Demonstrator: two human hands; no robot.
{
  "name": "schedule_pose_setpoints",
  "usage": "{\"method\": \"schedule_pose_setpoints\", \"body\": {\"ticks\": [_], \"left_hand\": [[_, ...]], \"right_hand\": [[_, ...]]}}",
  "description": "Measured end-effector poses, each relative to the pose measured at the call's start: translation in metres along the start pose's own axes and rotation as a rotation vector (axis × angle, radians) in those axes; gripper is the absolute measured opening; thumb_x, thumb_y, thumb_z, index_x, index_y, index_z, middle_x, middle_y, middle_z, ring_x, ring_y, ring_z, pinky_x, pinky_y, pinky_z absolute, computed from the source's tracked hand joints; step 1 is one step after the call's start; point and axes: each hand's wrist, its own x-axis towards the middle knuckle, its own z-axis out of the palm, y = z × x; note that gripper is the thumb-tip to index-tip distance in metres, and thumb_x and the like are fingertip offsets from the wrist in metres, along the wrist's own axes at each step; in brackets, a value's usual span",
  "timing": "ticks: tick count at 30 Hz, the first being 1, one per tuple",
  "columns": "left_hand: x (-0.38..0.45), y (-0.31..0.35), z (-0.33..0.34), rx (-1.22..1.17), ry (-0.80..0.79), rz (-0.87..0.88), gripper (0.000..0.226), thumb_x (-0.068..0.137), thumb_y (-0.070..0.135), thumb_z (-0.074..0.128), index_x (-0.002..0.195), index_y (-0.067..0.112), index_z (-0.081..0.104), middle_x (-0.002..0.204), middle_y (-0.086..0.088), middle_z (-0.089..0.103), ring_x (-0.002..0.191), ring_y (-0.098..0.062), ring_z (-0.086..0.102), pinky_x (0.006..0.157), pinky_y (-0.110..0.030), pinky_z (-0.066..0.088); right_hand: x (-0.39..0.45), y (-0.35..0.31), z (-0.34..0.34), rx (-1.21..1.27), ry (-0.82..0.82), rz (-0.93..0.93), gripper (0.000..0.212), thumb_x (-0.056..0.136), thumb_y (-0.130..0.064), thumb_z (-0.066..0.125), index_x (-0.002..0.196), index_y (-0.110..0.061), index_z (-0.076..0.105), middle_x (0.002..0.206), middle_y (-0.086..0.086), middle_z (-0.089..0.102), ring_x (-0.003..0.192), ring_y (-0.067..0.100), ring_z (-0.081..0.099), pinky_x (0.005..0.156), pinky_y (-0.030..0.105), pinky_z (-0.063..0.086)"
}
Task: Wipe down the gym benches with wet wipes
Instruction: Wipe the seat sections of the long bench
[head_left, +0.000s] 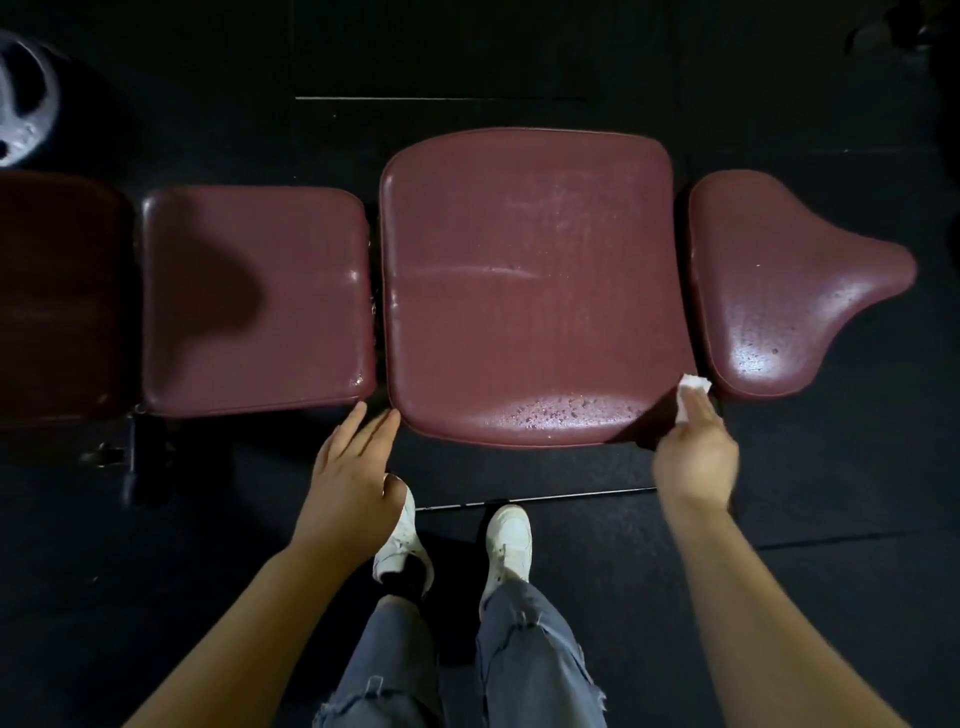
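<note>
Four maroon pads are lying end to end across the view, the bench's long axis running left to right in front of the person standing at its near side. At the far left a dark pad (57, 296) is sitting in shadow, with a grey weight plate (23, 98) lying on the black floor (519, 52) beyond it. Next comes the square pad (254, 301), looking dry and dull. The left hand (353, 478) is reaching toward the gap between that pad and the large middle pad (530, 280), fingers straight and spread a little, holding nothing, its fingertips (358, 410) lying at the near edges; whether they are touching the vinyl is hard to tell. The middle pad is glistening with droplets along its near edge. Further right, the right hand (696, 452) is pinching a white wet wipe (691, 392) and pressing it at the near right corner of the middle pad, just beside the gap before the tapered seat pad (779, 291), which is also shining wet. By my judgement, the unwiped surface is lying leftward, away from the wiping hand, so the right hand is needing to travel left along the bench's length, while the free left hand is already nearer the dry square pad and could be steadying it.
</note>
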Motion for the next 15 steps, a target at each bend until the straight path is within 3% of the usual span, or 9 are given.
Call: {"method": "schedule_pose_setpoints", "body": {"ticks": [2,4,6,8,9,10,11,13,15], "left_hand": [[-0.001,0.004,0.003,-0.056,-0.002,-0.028,0.071,0.089,0.005,0.053,0.154,0.015,0.026,0.159,0.003,0.026,0.147,-0.003,0.001,0.115,-0.023,-0.001],[-0.003,0.005,0.002,-0.072,-0.021,-0.066,0.071,0.090,0.006,0.052,0.154,0.017,0.025,0.159,0.002,0.026,0.149,-0.007,0.004,0.118,-0.027,0.004],[-0.001,-0.001,0.005,-0.038,-0.031,-0.054,0.069,0.086,0.010,0.051,0.152,0.012,0.032,0.157,-0.003,0.032,0.149,-0.016,0.015,0.118,-0.031,0.010],[0.001,-0.006,0.008,-0.011,-0.026,0.018,0.071,0.078,0.013,0.050,0.148,0.005,0.038,0.154,-0.008,0.038,0.147,-0.022,0.025,0.119,-0.034,0.018],[0.001,-0.007,0.009,-0.007,-0.033,0.005,0.071,0.080,0.012,0.051,0.149,0.007,0.036,0.155,-0.008,0.037,0.147,-0.021,0.024,0.120,-0.035,0.018],[-0.001,-0.007,0.008,-0.012,-0.048,-0.038,0.072,0.083,0.009,0.053,0.152,0.011,0.031,0.156,-0.008,0.033,0.148,-0.019,0.020,0.120,-0.036,0.015],[-0.002,-0.008,0.008,-0.025,-0.060,-0.077,0.075,0.086,0.007,0.054,0.154,0.016,0.026,0.158,-0.006,0.031,0.149,-0.018,0.016,0.120,-0.037,0.013],[-0.005,-0.008,0.009,-0.052,-0.055,-0.095,0.079,0.088,0.006,0.054,0.156,0.023,0.019,0.158,-0.005,0.029,0.149,-0.017,0.013,0.120,-0.040,0.012],[-0.005,-0.006,0.008,-0.068,-0.055,-0.097,0.079,0.088,0.005,0.053,0.156,0.025,0.019,0.157,-0.006,0.031,0.149,-0.018,0.014,0.120,-0.041,0.013]], "right_hand": [[-0.023,-0.034,0.026,0.054,0.054,-0.082,0.054,0.083,0.005,0.028,0.128,0.001,0.059,0.127,0.023,0.060,0.114,0.043,0.058,0.102,0.044,0.045],[-0.058,-0.084,0.056,0.075,-0.047,-0.443,0.058,0.073,0.008,0.036,0.125,-0.001,0.061,0.123,0.020,0.062,0.111,0.037,0.059,0.103,0.038,0.039],[-0.105,-0.121,0.078,-0.105,-0.283,-0.842,0.069,0.071,0.010,0.045,0.137,-0.009,0.051,0.138,0.011,0.054,0.125,0.028,0.050,0.112,0.031,0.029],[-0.131,-0.130,0.085,-0.196,-0.467,-1.098,0.070,0.081,0.006,0.044,0.148,-0.013,0.038,0.155,0.005,0.036,0.144,0.020,0.029,0.121,0.028,0.006],[-0.127,-0.124,0.082,-0.196,-0.454,-1.180,0.068,0.082,0.005,0.039,0.148,-0.013,0.038,0.156,0.003,0.034,0.145,0.019,0.027,0.122,0.029,0.003],[-0.113,-0.110,0.077,-0.176,-0.395,-1.219,0.069,0.078,0.005,0.035,0.145,-0.013,0.044,0.153,0.004,0.039,0.142,0.021,0.034,0.122,0.032,0.010],[-0.098,-0.097,0.068,-0.145,-0.347,-1.194,0.071,0.073,0.006,0.037,0.140,-0.015,0.051,0.148,0.004,0.046,0.135,0.024,0.043,0.120,0.036,0.022],[-0.057,-0.052,0.043,-0.085,-0.218,-0.957,0.069,0.070,0.011,0.044,0.131,-0.019,0.058,0.138,0.006,0.056,0.116,0.024,0.054,0.106,0.037,0.040],[-0.018,0.000,0.012,-0.081,-0.128,-0.561,0.052,0.083,0.005,0.038,0.126,-0.016,0.060,0.131,0.014,0.060,0.114,0.022,0.053,0.101,0.036,0.041]]}}
